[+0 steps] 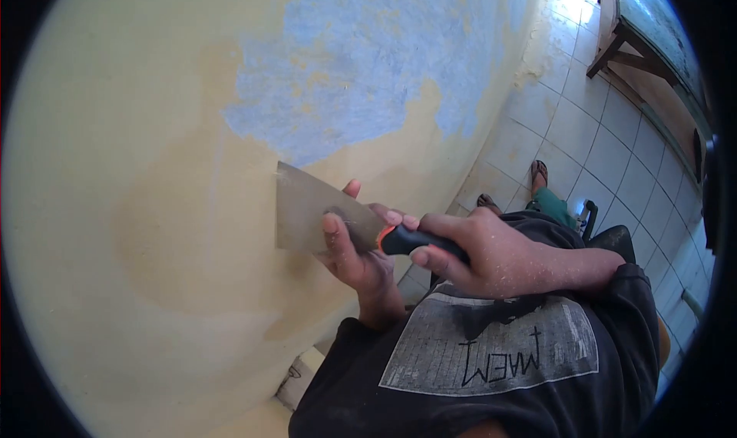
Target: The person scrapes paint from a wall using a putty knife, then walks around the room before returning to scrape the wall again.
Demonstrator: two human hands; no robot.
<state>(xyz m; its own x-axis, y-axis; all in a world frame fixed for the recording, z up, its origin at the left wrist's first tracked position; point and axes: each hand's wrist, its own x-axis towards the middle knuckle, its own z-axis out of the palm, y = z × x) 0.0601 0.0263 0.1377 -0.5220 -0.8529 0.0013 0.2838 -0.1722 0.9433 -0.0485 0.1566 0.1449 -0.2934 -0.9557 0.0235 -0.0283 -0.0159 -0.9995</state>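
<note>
A wide putty knife [295, 208] with a black and orange handle lies across the middle of the view, its flat metal blade pointing left, close in front of the wall. My right hand [491, 254] is wrapped round the handle, its forefinger reaching toward the blade's base. From below, my left hand [357, 265] grips the blade: the thumb rests on the near face, and the other fingers are mostly hidden behind it. Pale specks dot the back of my right hand. The wall [169, 231] is cream with damp-looking tan areas and a rough light-blue patch [345, 69] above the blade.
Tiled floor [568, 131] runs along the wall's right side, where feet in sandals [540, 173] show beyond my dark shirt [476, 407]. A wooden-framed table with a glassy top [660, 23] stands at the upper right. A pale box-like object [299, 380] sits low by the wall.
</note>
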